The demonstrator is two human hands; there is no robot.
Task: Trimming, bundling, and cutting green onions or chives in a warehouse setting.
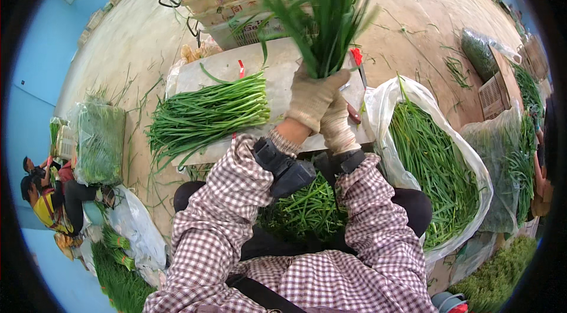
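Observation:
My gloved left hand (312, 99) is closed around the lower end of a bunch of garlic chives (329, 23), held upright over the low white work surface (283, 65). Close behind it, my gloved right hand (338, 121) is closed at the base of the same bunch, its fingers partly hidden by the left. The leaves fan out away from me and are slightly blurred. A pile of trimmed-looking chives (212, 112) lies on the surface to the left, pale ends pointing right. Beside my right hand rests a knife with a reddish-brown handle (354, 114).
An open white sack of chives (434, 171) stands at my right; loose chives (304, 209) lie below my forearms. Stacked crates (236, 2) stand beyond the surface. Bagged greens (100, 144) and a seated person (53, 203) are at the left. Scattered leaves litter the floor.

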